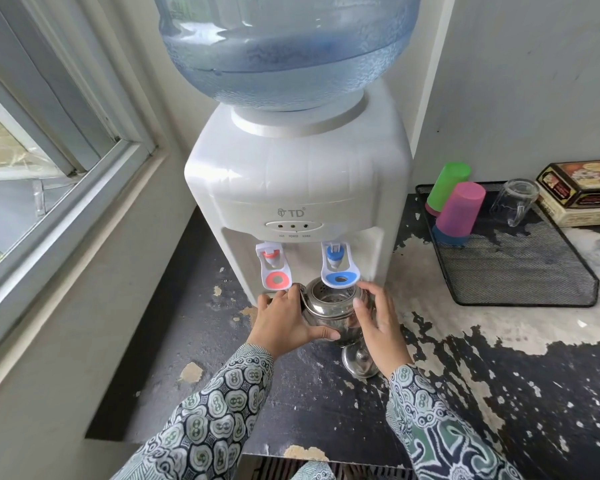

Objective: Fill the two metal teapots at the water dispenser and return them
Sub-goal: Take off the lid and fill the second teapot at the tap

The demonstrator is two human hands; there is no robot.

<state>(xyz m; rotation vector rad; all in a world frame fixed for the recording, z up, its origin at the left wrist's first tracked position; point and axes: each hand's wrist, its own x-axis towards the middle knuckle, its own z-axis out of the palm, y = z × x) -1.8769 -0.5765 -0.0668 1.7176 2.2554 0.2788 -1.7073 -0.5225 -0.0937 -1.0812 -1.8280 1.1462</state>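
teapot [333,308]: we see one only, round shiny metal, mouth uncovered, perforated strainer inside; sits on the counter right under the blue tap, against the dispenser's front.
lid [359,362]: one domed metal lid with a knob, lying on the counter just in front of the teapot, partly hidden by the right hand.
left hand [284,323]: grip curled round the teapot's left side, thumb across its front, fingers up by the handle.
right hand [378,320]: fingers fairly straight and spread, touching the pot's right side; we cannot tell if it really clasps it.
dispenser [298,188]: one white smooth plastic box with rounded corners, three small indicator lights on the front.
taps: two white paddle levers, red tap [272,268] on the left, blue tap [336,266] on the right.
bottle [288,46]: one big translucent blue jug, upside down on top of the dispenser, part full of water.
counter [465,358]: dark surface, badly peeled, pale patches showing through.
tray [520,271]: one black wire mesh tray, rectangular, to the right of the dispenser.
cups: we count two upside-down plastic stacks on the tray, green cup [447,187] over a pink one, pink cup [459,213] over a blue one.
mug [513,206]: one clear glass mug, handle visible, tilted on the tray.
tin [582,190]: one ornate brown and cream box at the right edge.
sleeves: two, patterned batik cloth.
window [49,150]: grey frame, on the left.
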